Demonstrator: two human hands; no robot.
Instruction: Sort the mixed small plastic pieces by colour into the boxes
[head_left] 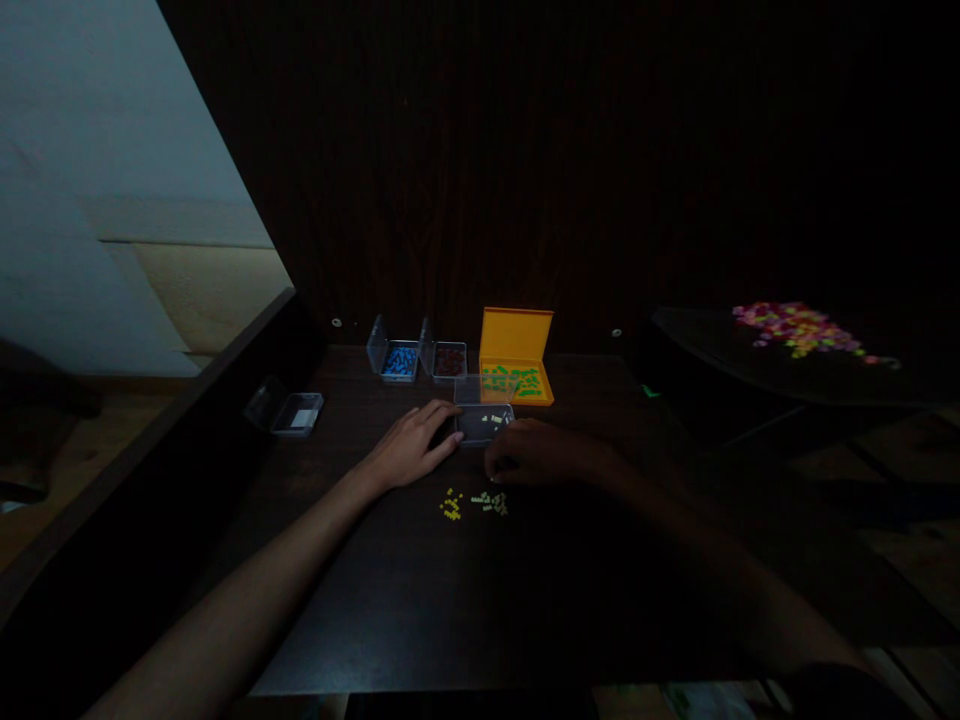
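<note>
A clear plastic box (472, 428) with its lid (486, 388) raised at the back stands mid-table, with a few pale pieces in its right part. At its left side, my left hand (416, 440) grips the box between thumb and fingers. My right hand (532, 452) is at the box's front right corner, with fingers curled down in a pinch; whatever is between the tips is too dark to make out. Just below it lies a small pile of pale pieces (493, 502). Left of that pile are scattered small yellow pieces (451, 505).
Behind stand an open box of blue pieces (400, 362), one of dark red pieces (450, 361) and an orange case (517, 335) holding green pieces. Another clear box (300, 414) is at the left. Colourful pieces (802, 328) lie heaped on a dark surface at the right.
</note>
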